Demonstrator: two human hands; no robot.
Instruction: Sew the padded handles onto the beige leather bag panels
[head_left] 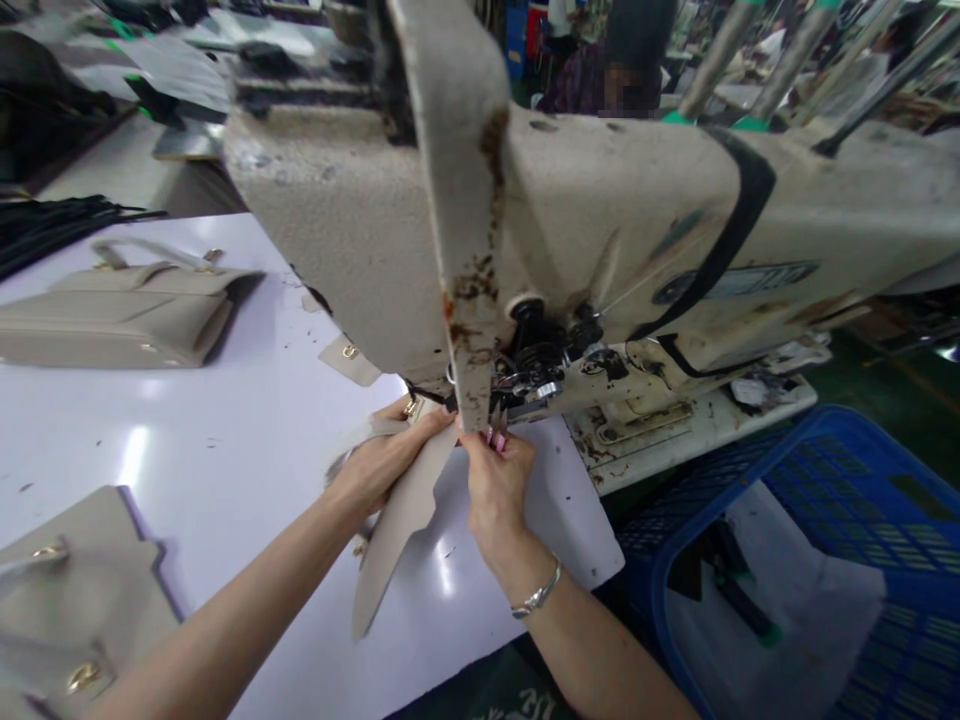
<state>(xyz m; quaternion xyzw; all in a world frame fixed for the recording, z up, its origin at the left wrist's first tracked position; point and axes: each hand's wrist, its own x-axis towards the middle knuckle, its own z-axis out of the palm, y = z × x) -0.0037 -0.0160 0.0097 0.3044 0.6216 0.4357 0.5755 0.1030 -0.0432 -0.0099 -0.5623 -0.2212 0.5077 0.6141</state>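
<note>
Head cam: imo beige panel (409,520) wants holding flat, light fingertips, pink tool (496,438) angled clear of needle area. Panel runs between forearms, far end under left hand (382,465), fingers closed narrow on it. Right hand (499,490) curled round pink tool; can't tell if it pinches panel too. Sewing machine (360,240) just beyond, beige bag (112,320) farther left.

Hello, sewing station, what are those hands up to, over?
Left hand on beige panel. Right hand gripping small pink tool beside it. Sewing machine overhead, rust-spotted bar partly blocking view. Over.
</note>
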